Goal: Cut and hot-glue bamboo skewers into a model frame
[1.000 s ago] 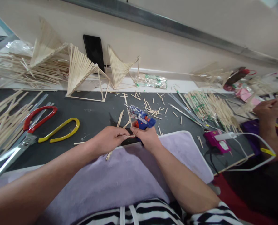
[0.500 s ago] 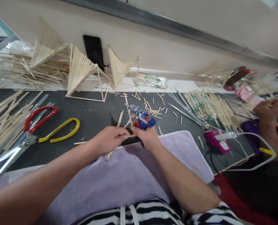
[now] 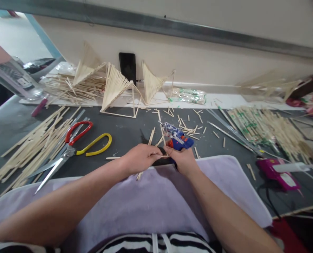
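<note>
The left hand has its fingers pinched narrow on a short stick, only its end showing. The right hand is closed at thumb and fingertip around the lower end of a thin stick leaning upward, right beside the other's tip; whether the two sticks touch is too small for me to tell. Just behind the right hand is a blue glue gun, its lower part covered, so I can't say if the palm grips it. More sticks run under the left wrist, their middles hidden.

Both forearms cross a lilac cloth at the near edge of the dark counter. Short offcuts lie scattered past the gun. To the left, scissors lie spread, blades over a heap of long sticks. Farther back, two stick frames stand near a dark phone, a third partly behind them. On the right, a magenta device has its white cable cut off by the edge; the pink thing beyond is a blur. A bottle at far left is cropped too.
</note>
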{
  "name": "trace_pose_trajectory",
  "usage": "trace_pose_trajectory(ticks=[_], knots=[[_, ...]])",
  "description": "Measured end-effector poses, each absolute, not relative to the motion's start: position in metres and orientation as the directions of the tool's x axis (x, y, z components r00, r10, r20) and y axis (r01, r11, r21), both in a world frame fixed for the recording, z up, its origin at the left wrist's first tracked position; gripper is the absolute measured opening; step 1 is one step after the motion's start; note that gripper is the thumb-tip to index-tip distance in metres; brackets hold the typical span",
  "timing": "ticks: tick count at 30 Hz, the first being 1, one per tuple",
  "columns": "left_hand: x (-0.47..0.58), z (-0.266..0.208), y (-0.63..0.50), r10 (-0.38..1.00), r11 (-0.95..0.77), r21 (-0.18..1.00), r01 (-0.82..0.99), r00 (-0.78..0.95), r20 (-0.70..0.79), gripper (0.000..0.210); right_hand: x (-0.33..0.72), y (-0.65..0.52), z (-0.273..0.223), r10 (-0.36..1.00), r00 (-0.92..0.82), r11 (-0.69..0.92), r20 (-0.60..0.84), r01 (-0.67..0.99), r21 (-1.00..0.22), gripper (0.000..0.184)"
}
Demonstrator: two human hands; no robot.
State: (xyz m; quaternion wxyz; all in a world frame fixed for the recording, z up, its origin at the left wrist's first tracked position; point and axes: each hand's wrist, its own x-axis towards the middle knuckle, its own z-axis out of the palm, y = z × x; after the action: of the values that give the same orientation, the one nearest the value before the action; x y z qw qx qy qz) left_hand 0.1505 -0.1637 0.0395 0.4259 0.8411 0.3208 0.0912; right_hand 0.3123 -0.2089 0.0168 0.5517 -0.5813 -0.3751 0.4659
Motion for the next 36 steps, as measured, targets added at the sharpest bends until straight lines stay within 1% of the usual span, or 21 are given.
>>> trace_pose_trajectory(ticks=[6, 15, 20, 31, 33, 36], knots=[[0.151, 0.040, -0.163, 0.619, -0.428, 0.775, 0.465, 0.776, -0.124, 0.027, 0.312, -0.208, 0.014, 0.959, 0.262, -0.087, -0.110, -0.099, -0.991, 0.024], [0.151, 0.040, -0.162, 0.609, -0.454, 0.756, 0.471, 0.784, -0.123, 0.029, 0.316, -0.205, 0.002, 0.963, 0.261, -0.053, -0.071, -0.078, -0.996, 0.026], [0.151, 0.038, -0.162, 0.599, -0.454, 0.769, 0.450, 0.793, -0.111, 0.027, 0.315, -0.205, 0.003, 0.966, 0.255, -0.023, -0.041, -0.074, -0.997, 0.023], [0.151, 0.040, -0.162, 0.608, -0.432, 0.781, 0.451, 0.785, -0.117, 0.028, 0.315, -0.205, 0.003, 0.962, 0.271, -0.016, -0.027, -0.044, -0.999, 0.021], [0.151, 0.040, -0.162, 0.611, -0.432, 0.781, 0.450, 0.783, -0.113, 0.028, 0.315, -0.205, 0.003, 0.961, 0.277, -0.007, -0.017, -0.040, -0.999, 0.023], [0.151, 0.041, -0.163, 0.615, -0.435, 0.774, 0.460, 0.780, -0.118, 0.029, 0.314, -0.205, 0.003, 0.960, 0.280, -0.004, -0.014, -0.034, -0.999, 0.034]])
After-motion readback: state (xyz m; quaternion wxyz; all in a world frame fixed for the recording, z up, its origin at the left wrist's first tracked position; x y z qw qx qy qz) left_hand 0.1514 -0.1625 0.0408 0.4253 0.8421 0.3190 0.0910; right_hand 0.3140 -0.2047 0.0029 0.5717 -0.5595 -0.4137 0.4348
